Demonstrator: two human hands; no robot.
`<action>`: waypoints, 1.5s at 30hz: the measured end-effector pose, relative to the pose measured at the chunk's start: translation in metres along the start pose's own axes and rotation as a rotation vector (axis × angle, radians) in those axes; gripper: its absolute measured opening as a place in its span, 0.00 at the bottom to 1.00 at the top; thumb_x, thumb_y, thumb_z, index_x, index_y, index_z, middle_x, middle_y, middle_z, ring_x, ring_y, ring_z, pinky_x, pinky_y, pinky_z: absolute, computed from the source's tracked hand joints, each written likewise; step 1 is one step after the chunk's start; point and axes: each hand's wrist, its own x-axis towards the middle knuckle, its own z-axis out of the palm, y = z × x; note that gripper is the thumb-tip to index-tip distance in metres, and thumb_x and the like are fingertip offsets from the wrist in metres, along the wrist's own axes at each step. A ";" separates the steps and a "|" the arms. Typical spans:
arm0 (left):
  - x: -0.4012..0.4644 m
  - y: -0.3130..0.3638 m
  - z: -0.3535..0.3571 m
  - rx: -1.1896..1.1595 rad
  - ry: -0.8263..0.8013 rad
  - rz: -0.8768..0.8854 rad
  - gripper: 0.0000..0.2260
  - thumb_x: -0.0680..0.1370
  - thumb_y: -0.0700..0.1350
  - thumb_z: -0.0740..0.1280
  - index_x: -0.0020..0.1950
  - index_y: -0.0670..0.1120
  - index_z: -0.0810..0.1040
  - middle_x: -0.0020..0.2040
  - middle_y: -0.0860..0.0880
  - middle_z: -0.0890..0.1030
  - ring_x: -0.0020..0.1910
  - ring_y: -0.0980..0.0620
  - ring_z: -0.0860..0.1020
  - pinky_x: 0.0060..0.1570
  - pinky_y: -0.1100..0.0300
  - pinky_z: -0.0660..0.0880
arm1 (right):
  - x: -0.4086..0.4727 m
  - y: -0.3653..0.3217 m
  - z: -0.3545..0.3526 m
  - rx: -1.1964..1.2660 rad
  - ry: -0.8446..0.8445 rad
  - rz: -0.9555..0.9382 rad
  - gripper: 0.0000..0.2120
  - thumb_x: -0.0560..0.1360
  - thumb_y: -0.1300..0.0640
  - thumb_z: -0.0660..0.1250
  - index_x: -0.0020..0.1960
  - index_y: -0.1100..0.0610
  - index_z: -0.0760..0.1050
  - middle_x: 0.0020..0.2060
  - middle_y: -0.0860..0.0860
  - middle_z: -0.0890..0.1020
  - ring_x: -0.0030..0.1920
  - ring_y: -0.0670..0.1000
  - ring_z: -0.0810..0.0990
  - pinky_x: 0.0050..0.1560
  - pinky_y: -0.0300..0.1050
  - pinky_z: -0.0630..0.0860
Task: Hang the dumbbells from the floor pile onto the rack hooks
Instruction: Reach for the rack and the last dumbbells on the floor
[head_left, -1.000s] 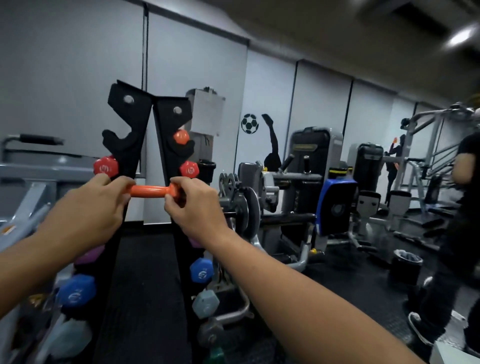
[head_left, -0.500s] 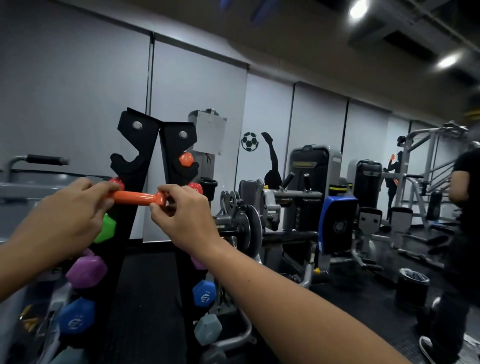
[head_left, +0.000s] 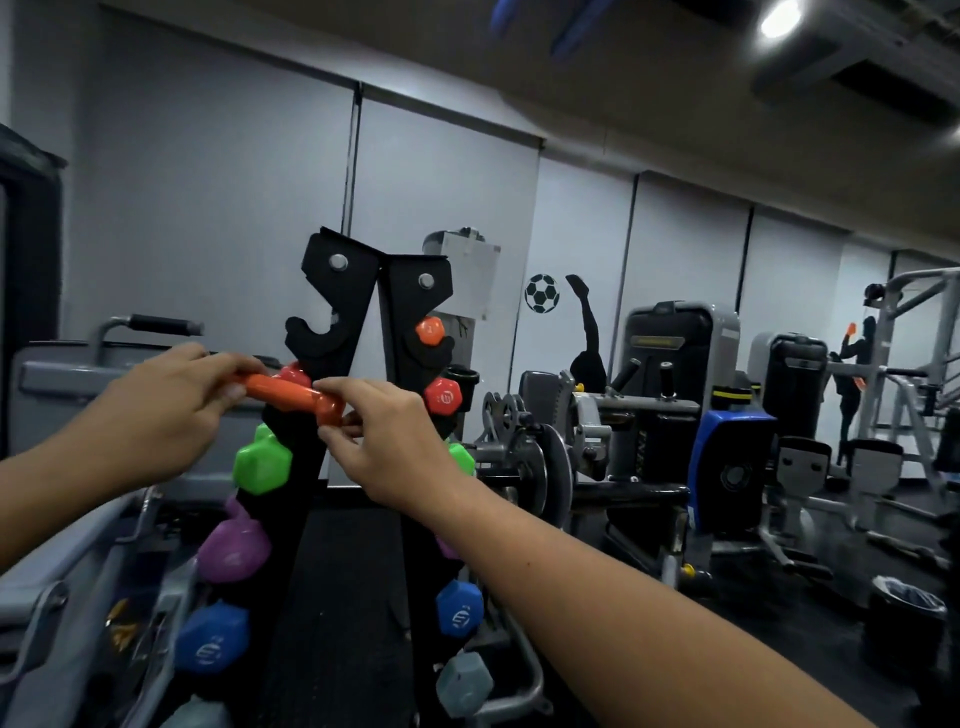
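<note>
Fingers of left hand (head_left: 156, 415) and right hand (head_left: 387, 441) pinch the orange dumbbell (head_left: 291, 392) at each end, just below the rack (head_left: 384, 291) top hook. Lower hooks appear filled; this dumbbell remains unhung.

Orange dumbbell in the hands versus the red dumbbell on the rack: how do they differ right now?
The orange dumbbell is held by both hands, left hand and right hand; the red dumbbell sits on the rack. The orange dumbbell tilts down to the right and shows its bar; the red dumbbell shows mainly one hexagonal end. Both are small and warm-coloured.
</note>
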 end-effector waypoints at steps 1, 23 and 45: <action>0.002 -0.002 0.000 0.007 -0.001 -0.015 0.13 0.82 0.45 0.65 0.66 0.56 0.79 0.46 0.50 0.73 0.47 0.47 0.75 0.49 0.50 0.71 | 0.002 0.001 0.005 -0.003 0.007 0.001 0.22 0.75 0.60 0.74 0.68 0.55 0.79 0.57 0.54 0.82 0.52 0.53 0.84 0.59 0.53 0.82; 0.069 -0.032 0.043 -0.344 0.432 -0.348 0.12 0.83 0.46 0.66 0.65 0.44 0.78 0.55 0.45 0.85 0.53 0.46 0.82 0.59 0.51 0.77 | 0.066 0.021 0.070 0.000 0.185 0.130 0.23 0.73 0.54 0.78 0.67 0.52 0.80 0.52 0.48 0.86 0.49 0.47 0.85 0.57 0.49 0.83; 0.180 -0.024 0.096 -1.225 0.042 -0.765 0.04 0.72 0.40 0.69 0.38 0.44 0.82 0.34 0.42 0.81 0.30 0.46 0.79 0.32 0.56 0.76 | 0.126 0.042 0.057 -0.193 0.268 0.089 0.23 0.73 0.50 0.79 0.66 0.52 0.83 0.55 0.47 0.80 0.48 0.49 0.83 0.59 0.48 0.79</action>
